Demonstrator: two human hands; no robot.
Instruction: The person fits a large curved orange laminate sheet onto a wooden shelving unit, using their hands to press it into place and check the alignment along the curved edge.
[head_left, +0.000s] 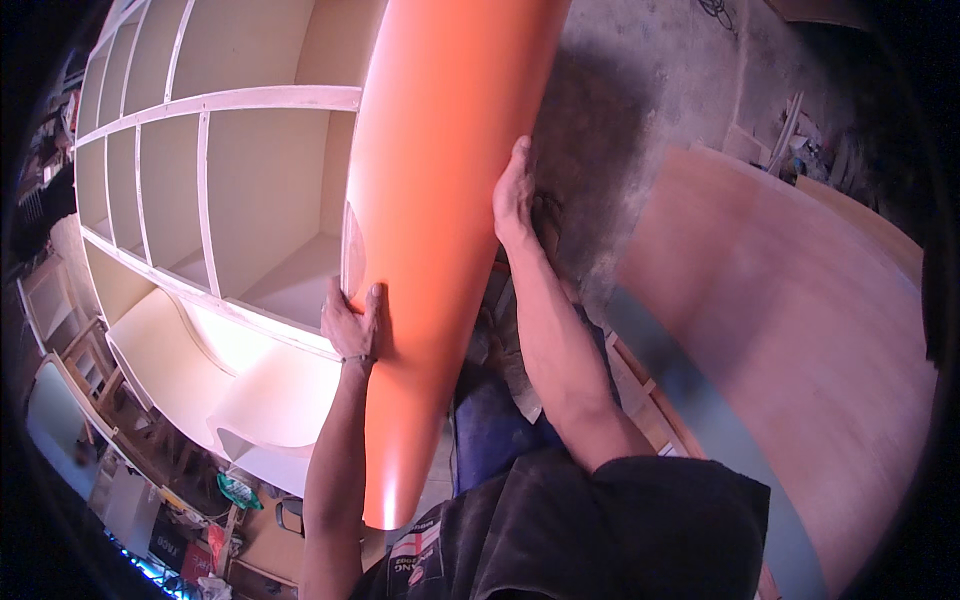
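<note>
A long, glossy orange sheet [440, 200] stretches from the top of the view down to my waist, its surface bowed. My left hand [352, 322] grips its left edge, with the thumb on the orange face. On the opposite edge, higher up, my right hand [514, 190] holds the sheet with its thumb along the side; its other fingers are mostly hidden. Beside my left hand, a cream cabinet frame [270, 98] with several open compartments stands close against the sheet.
To the right leans or lies a large pinkish-brown board [790, 310] with a grey-blue strip [700, 395] along its near side. A cluttered bench [265, 545] sits at lower left. Concrete floor [640, 110] shows beyond my right hand, and scraps [810, 150] lie at far right.
</note>
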